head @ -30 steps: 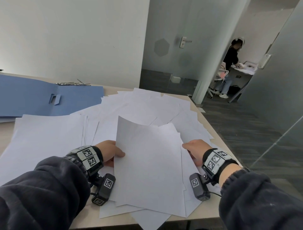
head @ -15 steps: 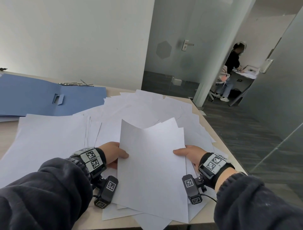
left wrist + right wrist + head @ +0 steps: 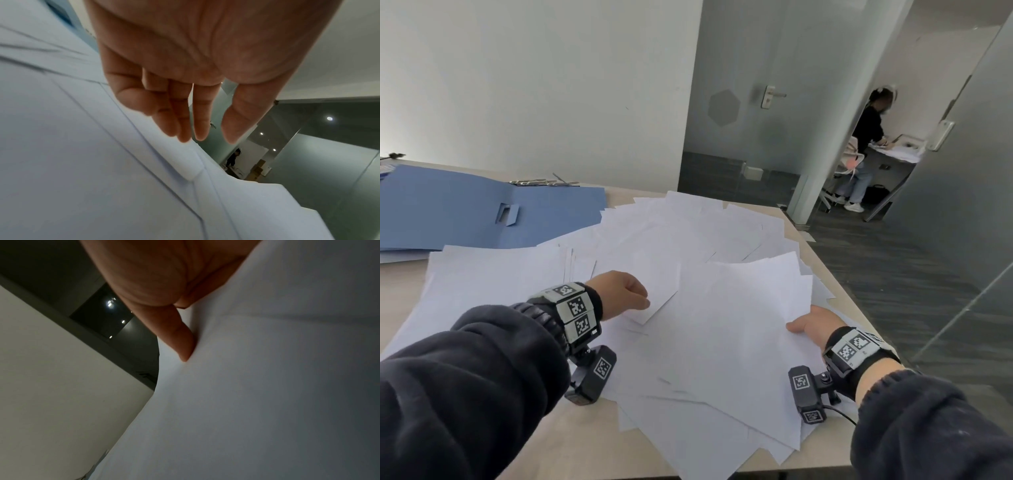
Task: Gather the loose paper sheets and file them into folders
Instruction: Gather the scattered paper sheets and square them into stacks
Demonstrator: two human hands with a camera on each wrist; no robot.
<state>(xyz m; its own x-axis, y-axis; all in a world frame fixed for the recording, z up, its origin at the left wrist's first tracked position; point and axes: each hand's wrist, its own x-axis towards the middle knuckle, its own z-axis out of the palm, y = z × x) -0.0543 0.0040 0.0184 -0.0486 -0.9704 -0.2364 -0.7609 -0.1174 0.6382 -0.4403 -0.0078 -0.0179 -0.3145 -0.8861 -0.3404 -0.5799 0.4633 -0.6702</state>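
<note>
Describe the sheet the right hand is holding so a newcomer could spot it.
On the pale wooden table, find the spread of loose white paper sheets. At its near right edge, the right hand grips one large white sheet; unlike the flat ones, it is lifted.

From my remote feed I see a plain pale wall (image 3: pixel 534 85) behind a light wood table (image 3: pixel 410 284). To its right stands a frosted glass door (image 3: pixel 750 102) with a metal handle (image 3: pixel 770 96) and a hexagon mark. Dark grey carpet (image 3: pixel 893 274) runs past glass partitions (image 3: pixel 962 171) to a side room, where a person in dark clothes (image 3: pixel 866 137) stands at a white desk (image 3: pixel 897 150). The left wrist view shows small round ceiling lights (image 3: pixel 329 118).
</note>
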